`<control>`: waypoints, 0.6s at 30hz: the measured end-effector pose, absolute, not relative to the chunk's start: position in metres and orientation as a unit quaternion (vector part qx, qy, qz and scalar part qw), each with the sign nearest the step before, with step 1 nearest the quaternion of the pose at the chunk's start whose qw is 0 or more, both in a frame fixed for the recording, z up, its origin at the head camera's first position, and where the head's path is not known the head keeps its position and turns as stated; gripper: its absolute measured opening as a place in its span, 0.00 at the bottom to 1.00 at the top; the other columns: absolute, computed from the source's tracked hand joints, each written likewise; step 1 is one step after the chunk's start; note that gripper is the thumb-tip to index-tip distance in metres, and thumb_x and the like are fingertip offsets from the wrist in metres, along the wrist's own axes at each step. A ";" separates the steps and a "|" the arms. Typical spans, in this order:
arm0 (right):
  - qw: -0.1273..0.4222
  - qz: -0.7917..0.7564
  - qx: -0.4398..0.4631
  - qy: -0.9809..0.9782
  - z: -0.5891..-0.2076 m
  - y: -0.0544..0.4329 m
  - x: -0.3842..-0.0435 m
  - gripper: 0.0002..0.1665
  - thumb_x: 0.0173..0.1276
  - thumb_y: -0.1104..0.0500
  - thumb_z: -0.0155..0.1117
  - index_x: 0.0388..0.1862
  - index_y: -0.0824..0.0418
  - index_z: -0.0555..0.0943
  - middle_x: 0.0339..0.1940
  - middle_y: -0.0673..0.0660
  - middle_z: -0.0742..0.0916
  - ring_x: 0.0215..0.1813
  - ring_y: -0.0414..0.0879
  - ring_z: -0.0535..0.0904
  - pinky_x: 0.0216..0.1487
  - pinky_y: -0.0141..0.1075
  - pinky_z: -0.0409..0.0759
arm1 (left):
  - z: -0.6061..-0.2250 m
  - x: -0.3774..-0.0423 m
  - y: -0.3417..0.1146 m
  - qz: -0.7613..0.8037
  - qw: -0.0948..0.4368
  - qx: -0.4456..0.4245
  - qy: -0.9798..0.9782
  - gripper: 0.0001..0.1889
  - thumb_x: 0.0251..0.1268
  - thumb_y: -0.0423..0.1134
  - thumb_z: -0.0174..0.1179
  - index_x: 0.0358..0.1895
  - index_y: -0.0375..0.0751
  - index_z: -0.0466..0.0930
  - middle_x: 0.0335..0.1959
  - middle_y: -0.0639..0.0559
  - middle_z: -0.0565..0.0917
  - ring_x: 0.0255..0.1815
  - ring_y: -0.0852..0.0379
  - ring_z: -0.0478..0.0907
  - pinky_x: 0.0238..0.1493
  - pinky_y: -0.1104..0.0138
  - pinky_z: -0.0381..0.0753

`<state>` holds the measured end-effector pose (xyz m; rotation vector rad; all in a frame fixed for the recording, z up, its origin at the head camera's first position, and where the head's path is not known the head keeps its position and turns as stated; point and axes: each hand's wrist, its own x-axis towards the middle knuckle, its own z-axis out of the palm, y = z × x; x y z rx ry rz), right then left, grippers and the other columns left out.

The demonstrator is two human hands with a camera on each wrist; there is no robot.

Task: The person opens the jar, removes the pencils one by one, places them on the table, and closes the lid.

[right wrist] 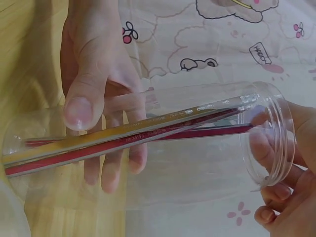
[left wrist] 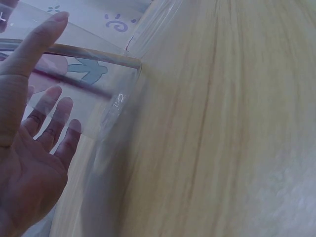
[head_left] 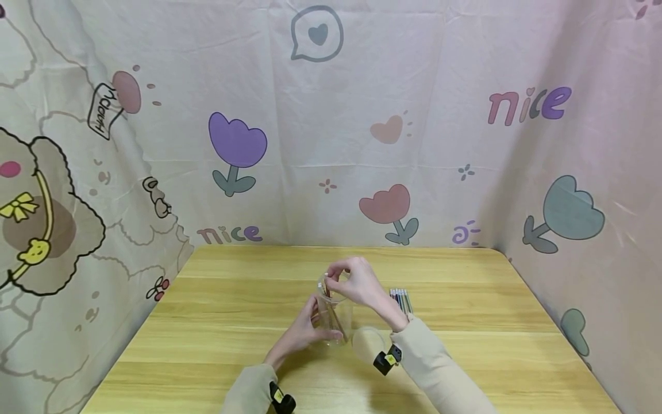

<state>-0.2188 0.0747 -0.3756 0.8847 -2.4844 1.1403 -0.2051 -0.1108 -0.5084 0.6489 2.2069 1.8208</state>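
Left hand (head_left: pixel 302 332) grips the clear jar (right wrist: pixel 192 180); right hand (head_left: pixel 361 284) pinches a red pencil (right wrist: pixel 212 132) at its mouth. Brace the jar firmly.

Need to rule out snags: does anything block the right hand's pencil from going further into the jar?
Nothing visible does: the jar is uncovered and the red pencil in the right hand reaches inside, where a yellow pencil and another red pencil lean.

The tabletop (head_left: pixel 207 328) is of light wood. Beyond its far edge hangs a pale cloth (head_left: pixel 320 92), which bears a purple tulip (head_left: pixel 238 141) toward the far left corner and a purple sun (head_left: pixel 460 234) near the far right corner.
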 end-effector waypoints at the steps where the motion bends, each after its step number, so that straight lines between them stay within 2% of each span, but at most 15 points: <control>1: 0.138 0.402 0.306 -0.852 -0.376 0.075 -0.218 0.04 0.60 0.63 0.69 0.26 0.56 0.86 0.23 0.47 0.87 0.31 0.34 0.77 0.41 0.32 0.79 | -0.508 -0.205 -0.111 0.617 0.105 0.216 0.749 0.41 0.52 0.38 0.77 0.66 0.47 0.60 0.70 0.43 0.73 0.75 0.35 0.66 0.77 0.34 0.59; 4: 0.136 0.434 0.302 -0.838 -0.377 0.077 -0.217 0.02 0.61 0.63 0.69 0.29 0.59 0.87 0.24 0.49 0.88 0.32 0.34 0.78 0.49 0.39 0.85 | -0.508 -0.205 -0.111 0.617 0.106 0.214 0.750 0.41 0.52 0.39 0.77 0.66 0.47 0.60 0.70 0.43 0.72 0.76 0.34 0.64 0.77 0.34 0.57; 7: 0.127 0.472 0.291 -0.823 -0.378 0.078 -0.215 0.02 0.62 0.64 0.69 0.32 0.61 0.87 0.26 0.51 0.88 0.33 0.34 0.80 0.55 0.46 0.87 | -0.509 -0.205 -0.111 0.616 0.109 0.210 0.751 0.42 0.52 0.39 0.77 0.68 0.47 0.59 0.71 0.43 0.71 0.76 0.34 0.63 0.77 0.34 0.57; 11: 0.128 0.510 0.273 -0.806 -0.379 0.079 -0.213 0.04 0.63 0.66 0.68 0.36 0.64 0.87 0.29 0.54 0.89 0.35 0.34 0.80 0.59 0.45 0.86 | -0.510 -0.206 -0.110 0.620 0.113 0.207 0.748 0.41 0.53 0.38 0.76 0.66 0.47 0.60 0.71 0.44 0.71 0.76 0.34 0.63 0.77 0.34 0.57; 14: 0.138 0.526 0.262 -0.798 -0.379 0.080 -0.213 0.03 0.64 0.65 0.69 0.37 0.63 0.87 0.30 0.55 0.89 0.33 0.36 0.78 0.51 0.33 0.85 | -0.510 -0.206 -0.110 0.621 0.113 0.208 0.748 0.41 0.52 0.38 0.76 0.66 0.47 0.60 0.72 0.44 0.71 0.76 0.34 0.64 0.78 0.35 0.56; 16: 0.146 0.531 0.259 -0.794 -0.379 0.080 -0.212 0.03 0.65 0.64 0.69 0.36 0.62 0.87 0.28 0.55 0.88 0.31 0.36 0.74 0.42 0.25 0.79 | -0.510 -0.206 -0.110 0.620 0.112 0.208 0.748 0.41 0.52 0.37 0.76 0.67 0.48 0.60 0.72 0.44 0.71 0.76 0.34 0.64 0.78 0.35 0.57; 18: 0.157 0.532 0.258 -0.791 -0.379 0.081 -0.212 0.02 0.65 0.63 0.70 0.36 0.60 0.87 0.25 0.53 0.85 0.29 0.37 0.71 0.34 0.23 0.69 | -0.509 -0.205 -0.110 0.620 0.111 0.208 0.749 0.42 0.52 0.37 0.77 0.68 0.49 0.60 0.72 0.44 0.71 0.76 0.35 0.64 0.78 0.35 0.57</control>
